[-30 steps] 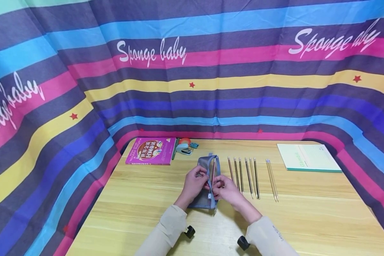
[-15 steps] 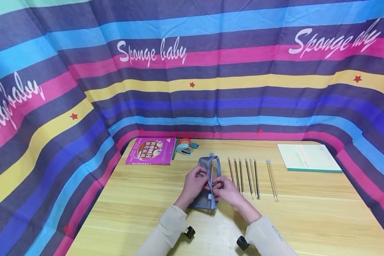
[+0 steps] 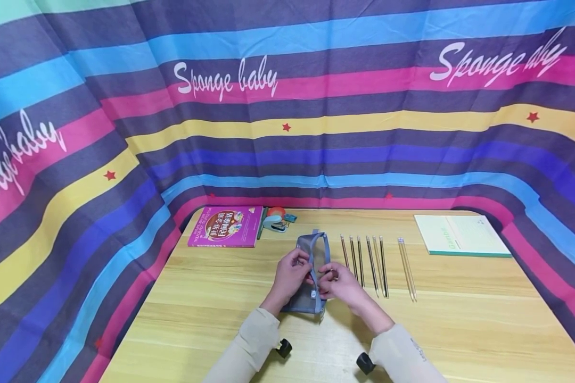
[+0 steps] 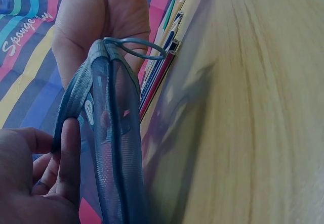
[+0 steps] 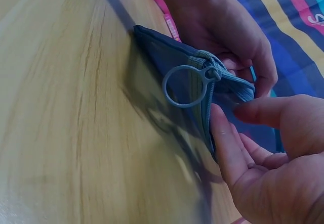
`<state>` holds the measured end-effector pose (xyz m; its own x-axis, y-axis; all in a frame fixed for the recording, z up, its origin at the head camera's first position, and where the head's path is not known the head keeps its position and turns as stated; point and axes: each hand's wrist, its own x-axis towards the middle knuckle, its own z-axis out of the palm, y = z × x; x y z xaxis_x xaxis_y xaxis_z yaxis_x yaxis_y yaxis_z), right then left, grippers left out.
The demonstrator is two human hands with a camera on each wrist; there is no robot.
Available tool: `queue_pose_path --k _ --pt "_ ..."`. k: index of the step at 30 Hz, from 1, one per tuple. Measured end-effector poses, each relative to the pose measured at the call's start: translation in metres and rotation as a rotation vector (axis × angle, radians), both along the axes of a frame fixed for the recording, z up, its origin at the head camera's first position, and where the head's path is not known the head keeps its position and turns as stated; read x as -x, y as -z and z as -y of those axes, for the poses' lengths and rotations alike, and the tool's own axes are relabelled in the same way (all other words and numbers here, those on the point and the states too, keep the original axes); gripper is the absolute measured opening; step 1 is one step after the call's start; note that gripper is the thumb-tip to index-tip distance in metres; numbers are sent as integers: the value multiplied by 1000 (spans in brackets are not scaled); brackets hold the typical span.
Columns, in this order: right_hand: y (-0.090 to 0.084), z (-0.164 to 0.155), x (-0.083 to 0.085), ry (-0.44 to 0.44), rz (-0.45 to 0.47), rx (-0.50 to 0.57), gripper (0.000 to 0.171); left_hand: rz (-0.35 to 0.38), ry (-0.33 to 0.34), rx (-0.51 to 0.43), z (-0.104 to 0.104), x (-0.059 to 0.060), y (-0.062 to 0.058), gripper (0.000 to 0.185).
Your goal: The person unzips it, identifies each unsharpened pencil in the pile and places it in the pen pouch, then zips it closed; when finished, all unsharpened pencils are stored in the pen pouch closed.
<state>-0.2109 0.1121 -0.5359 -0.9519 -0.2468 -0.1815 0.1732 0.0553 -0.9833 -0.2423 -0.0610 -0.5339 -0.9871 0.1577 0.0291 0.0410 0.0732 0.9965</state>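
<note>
Head view: looked forward and down from above the surface (image 3: pixel 460 319), taking in both forearms, the whole wooden top and the striped curtain (image 3: pixel 316 106) behind, from a moderate distance.
Left wrist view: sat low and very close, facing along the mesh pencil case (image 4: pixel 109 133) toward the right hand (image 4: pixel 101 16).
Right wrist view: equally close, facing across the zipper ring (image 5: pixel 185 86) toward the left hand (image 5: pixel 223 27).
Shared: all three showed the pencil case and wood grain.

A grey-blue mesh pencil pouch (image 3: pixel 310 268) lies lengthwise near the middle of the worktop, its zip open along the top edge. A ring-shaped zip pull (image 5: pixel 185 86) hangs at its near end, tilted slightly sideways.
</note>
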Motion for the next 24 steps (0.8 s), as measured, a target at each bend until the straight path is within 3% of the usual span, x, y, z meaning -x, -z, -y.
queue_pose_path --k 12,24 --pt "-11 -19 -1 58 -1 -18 42 9 -9 -18 2 1 3 13" --pt "-26 -81 0 204 -45 -96 49 34 -11 11 5 2 1 14"
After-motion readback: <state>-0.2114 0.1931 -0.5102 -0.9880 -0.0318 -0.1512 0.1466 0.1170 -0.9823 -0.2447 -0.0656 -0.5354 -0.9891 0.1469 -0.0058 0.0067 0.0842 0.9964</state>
